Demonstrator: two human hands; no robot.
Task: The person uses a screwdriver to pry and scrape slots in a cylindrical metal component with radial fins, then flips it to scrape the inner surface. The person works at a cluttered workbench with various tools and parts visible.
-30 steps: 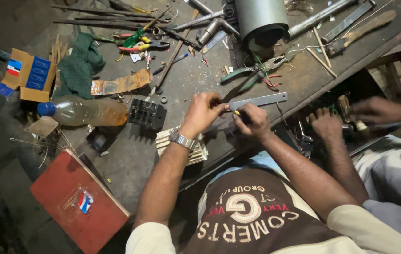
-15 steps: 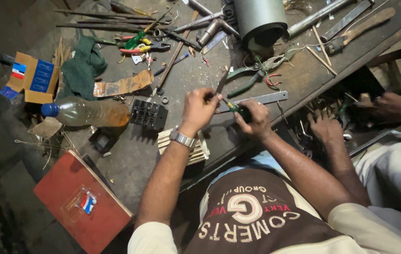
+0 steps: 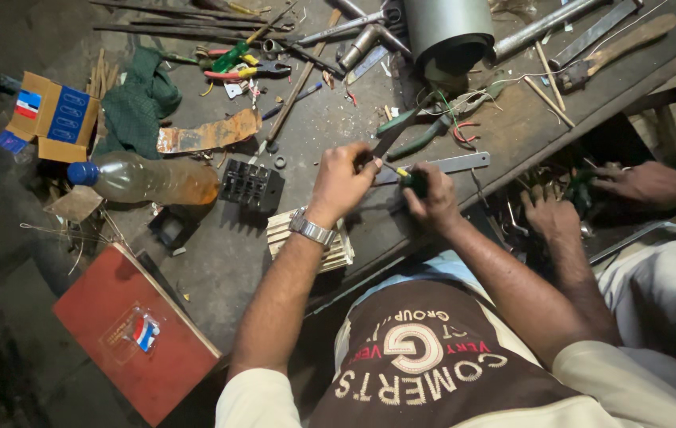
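Observation:
My left hand (image 3: 342, 181), with a metal wristwatch (image 3: 311, 230), pinches a small dark piece at its fingertips; the piece is too small to make out. My right hand (image 3: 435, 200) grips a short screwdriver (image 3: 407, 177) with a green and yellow handle, its tip pointing at the left fingers. The two hands nearly touch over the workbench (image 3: 330, 119), just in front of a flat metal ruler (image 3: 457, 164) and green-handled pliers (image 3: 425, 131).
Another person's two hands (image 3: 548, 214) (image 3: 639, 182) work at the right below the bench edge. Also here are a black terminal block (image 3: 250, 186), a plastic bottle (image 3: 147, 181), a striped plate stack (image 3: 330, 242), a red box (image 3: 135, 333), a cardboard box (image 3: 52, 115), a green cloth (image 3: 143, 99), a metal cylinder (image 3: 449, 28) and scattered tools.
My hands stay together at the same spot, with only small finger movements. The other person's hands have shifted slightly at the right.

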